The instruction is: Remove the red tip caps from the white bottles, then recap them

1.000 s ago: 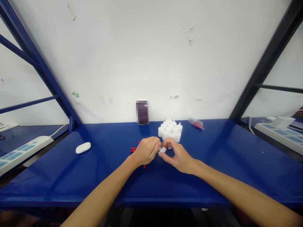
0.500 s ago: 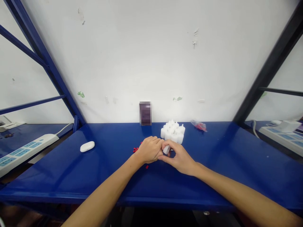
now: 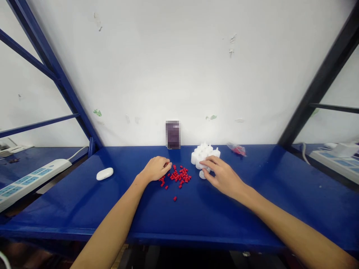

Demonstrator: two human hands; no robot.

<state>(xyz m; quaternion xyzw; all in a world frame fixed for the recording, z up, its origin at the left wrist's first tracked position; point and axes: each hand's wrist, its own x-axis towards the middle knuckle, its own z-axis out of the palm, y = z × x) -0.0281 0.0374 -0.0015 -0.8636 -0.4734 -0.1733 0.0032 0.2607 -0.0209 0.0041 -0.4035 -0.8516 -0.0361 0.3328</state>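
1. The left hand [image 3: 157, 169] is at the left side of the red pieces [image 3: 183, 175]. Its fingers are curled inward; I cannot tell if they grasp a piece, because the tips are partly hidden.
2. The right hand [image 3: 225, 176] is at the front of the group of white bottles [image 3: 202, 151]. Its thumb and index finger are a little apart, and near the thumb there is a small white round part [image 3: 202, 174]. Whether these fingers grasp something, I cannot tell.
3. The red pieces lie scattered on the blue counter [image 3: 224, 224], between the two hands. One single red piece [image 3: 175, 198] lies apart, nearer to the front edge.
4. The white bottles stand close together, to the right of the red pieces and farther back.
5. Behind them, to the right, is a clear plastic bag [image 3: 237, 150] with red content. A dark, pixelated rectangular object [image 3: 173, 135] stands upright near the wall [image 3: 168, 67].
6. A white rounded case [image 3: 104, 174] lies at the left.
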